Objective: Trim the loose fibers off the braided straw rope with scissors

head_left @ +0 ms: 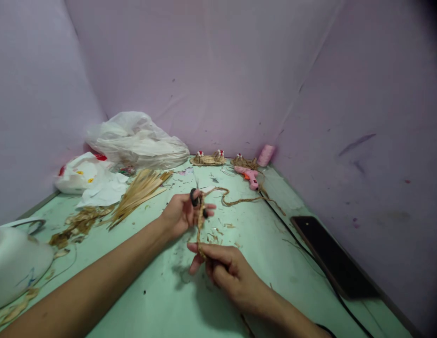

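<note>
A brown braided cord [200,220] runs upright between my two hands above the green tabletop. My left hand [181,215] is closed around its upper end, with some fingers extended past it. A black ring and another black piece, which look like scissor handles [194,197], sit at the left hand's fingers; any blades cannot be made out. Lower and nearer, my right hand [227,267] pinches the cord's lower part between its fingers. From the left hand a loose length of cord [239,202] curves off to the right across the table.
Pink glue gun [252,178], pink thread spool [266,155] and small woven pieces [208,160] lie at the back. On the right are a dark phone [333,258] and a black cable [292,225]. Dried strips [137,192], plastic bags [137,141] and a white rounded object [19,263] occupy the left.
</note>
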`<state>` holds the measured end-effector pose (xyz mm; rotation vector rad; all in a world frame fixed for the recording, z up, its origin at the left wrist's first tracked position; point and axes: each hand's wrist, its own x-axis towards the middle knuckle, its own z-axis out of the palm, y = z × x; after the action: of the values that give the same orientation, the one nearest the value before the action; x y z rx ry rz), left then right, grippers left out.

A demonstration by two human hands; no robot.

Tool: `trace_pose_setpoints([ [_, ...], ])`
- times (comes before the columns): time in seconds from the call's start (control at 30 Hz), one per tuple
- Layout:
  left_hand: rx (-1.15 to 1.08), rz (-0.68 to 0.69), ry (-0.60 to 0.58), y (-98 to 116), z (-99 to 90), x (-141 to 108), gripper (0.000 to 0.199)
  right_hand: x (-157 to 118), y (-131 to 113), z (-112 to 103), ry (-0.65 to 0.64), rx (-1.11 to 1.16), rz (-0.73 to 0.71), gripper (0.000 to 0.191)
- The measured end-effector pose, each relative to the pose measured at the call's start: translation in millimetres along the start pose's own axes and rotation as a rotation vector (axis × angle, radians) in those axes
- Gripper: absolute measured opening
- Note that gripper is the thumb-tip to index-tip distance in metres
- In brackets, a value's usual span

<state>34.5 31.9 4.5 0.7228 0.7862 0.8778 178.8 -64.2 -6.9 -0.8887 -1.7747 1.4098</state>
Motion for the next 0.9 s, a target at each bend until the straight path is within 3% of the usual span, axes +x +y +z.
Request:
trace_pose_setpoints([
  [0.1,0.111,0.351,0.194,34,6.7,30,0.024,1,7,3,-0.005,-0.024,0.02,0.052],
  [0.23,0.13,0.585,0.28,107,14.8,60,0.023,10,13,-5,0.212,0.145,0.17,0.05],
  [0.27,0.185,0.686,0.337,121,15.1,64,0.021,13,13,-7,0.274,0.224,0.218,0.05],
  [0.33,0.363,0.743,0.534,135,10.9,69,0.015,18,11,-12,0.355,0.364,0.311,0.049],
  [0.47,0.55,0.711,0.746,116,-16.6,63,0.017,22,9,-15,0.402,0.5,0.409,0.042],
  [0.6,0.765,0.742,0.877,92,-33.5,35,0.027,21,12,-13,0.392,0.519,0.415,0.042],
  [0.67,0.823,0.59,0.786,80,-26.2,19,0.027,20,13,-12,0.38,0.505,0.411,0.042],
  [0.73,0.753,0.35,0.574,62,-12.8,5,0.023,19,14,-10,0.37,0.474,0.402,0.043],
  [0.8,0.723,0.21,0.481,39,-0.9,-3,0.021,18,15,-7,0.363,0.426,0.392,0.044],
  [0.9,0.485,0.004,0.408,12,4.8,-3,0.022,15,18,-4,0.322,0.286,0.351,0.044],
])
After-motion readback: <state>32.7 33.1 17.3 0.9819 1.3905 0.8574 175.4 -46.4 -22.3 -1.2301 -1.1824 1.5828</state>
